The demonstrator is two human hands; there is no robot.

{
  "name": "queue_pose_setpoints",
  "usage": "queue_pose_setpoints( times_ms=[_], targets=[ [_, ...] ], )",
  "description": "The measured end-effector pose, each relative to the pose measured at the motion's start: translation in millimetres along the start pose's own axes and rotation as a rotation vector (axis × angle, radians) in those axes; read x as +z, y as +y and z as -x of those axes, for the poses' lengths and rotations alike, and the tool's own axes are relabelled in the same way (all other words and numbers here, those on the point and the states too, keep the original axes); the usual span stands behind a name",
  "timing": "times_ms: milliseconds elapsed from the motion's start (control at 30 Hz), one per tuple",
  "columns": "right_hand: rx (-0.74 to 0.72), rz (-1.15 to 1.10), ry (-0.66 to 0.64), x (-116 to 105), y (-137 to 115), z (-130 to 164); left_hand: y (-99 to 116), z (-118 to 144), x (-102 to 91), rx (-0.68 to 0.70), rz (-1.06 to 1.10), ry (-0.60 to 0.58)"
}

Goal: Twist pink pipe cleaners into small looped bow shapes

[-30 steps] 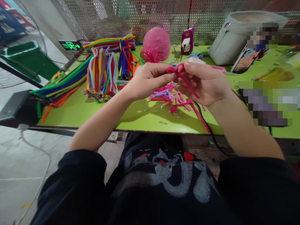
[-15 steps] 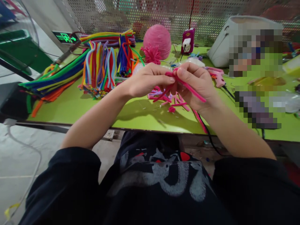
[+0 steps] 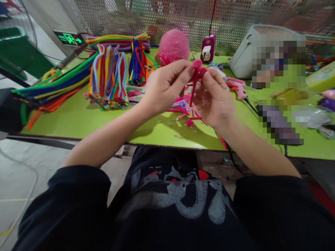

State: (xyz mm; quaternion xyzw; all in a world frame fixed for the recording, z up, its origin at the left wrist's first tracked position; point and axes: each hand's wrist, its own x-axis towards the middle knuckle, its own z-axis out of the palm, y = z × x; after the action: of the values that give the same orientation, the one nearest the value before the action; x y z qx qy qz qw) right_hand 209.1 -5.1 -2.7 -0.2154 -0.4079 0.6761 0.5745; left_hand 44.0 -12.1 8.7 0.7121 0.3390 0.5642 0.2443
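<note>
Above the green table, my left hand (image 3: 167,85) and my right hand (image 3: 216,94) are close together, both pinching a bright pink pipe cleaner (image 3: 196,64). Its top is bent into small loops between my fingertips, and one straight tail points down between the hands. My thumbs and index fingers press on it from either side; part of it is hidden behind them. Below lie several pink and lilac pipe cleaner pieces (image 3: 180,104) and a small pink curled bit (image 3: 190,123) on the table.
Bundles of coloured pipe cleaners (image 3: 108,76) lie at the left. A pink ball (image 3: 175,43) stands at the back, near a purple power socket (image 3: 208,48). To the right are a pink glue gun (image 3: 238,87) with a black cord and a white bin (image 3: 242,52). The green table (image 3: 157,134) ends before my body.
The pink pipe cleaner has been turned and bent: loops now stand up at the top, and the tail hangs downward instead of slanting right. Both hands remain on it.
</note>
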Motion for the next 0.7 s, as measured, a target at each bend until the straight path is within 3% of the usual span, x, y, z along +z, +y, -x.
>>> queue_pose_setpoints(
  times_ms=[100,267,467,600,700],
  targets=[
    [0.051,-0.007,-0.034,1.7,-4.4,2.1,2.1,1.9,0.9,0.043,-0.095,0.076],
    [0.170,0.056,-0.130,3.0,-14.6,2.3,-2.1,0.9,-1.1,0.088,-0.198,0.048],
    [0.142,0.198,-0.170,1.1,-19.0,-0.3,4.6,5.2,0.1,0.151,-0.265,0.079],
    [0.064,0.248,-0.136,0.5,-17.5,-0.8,6.0,6.1,-0.5,0.139,-0.316,-0.007],
    [0.131,0.224,-0.044,2.0,-16.4,1.4,-0.8,5.5,-3.9,0.165,-0.312,-0.113]
  ],
)
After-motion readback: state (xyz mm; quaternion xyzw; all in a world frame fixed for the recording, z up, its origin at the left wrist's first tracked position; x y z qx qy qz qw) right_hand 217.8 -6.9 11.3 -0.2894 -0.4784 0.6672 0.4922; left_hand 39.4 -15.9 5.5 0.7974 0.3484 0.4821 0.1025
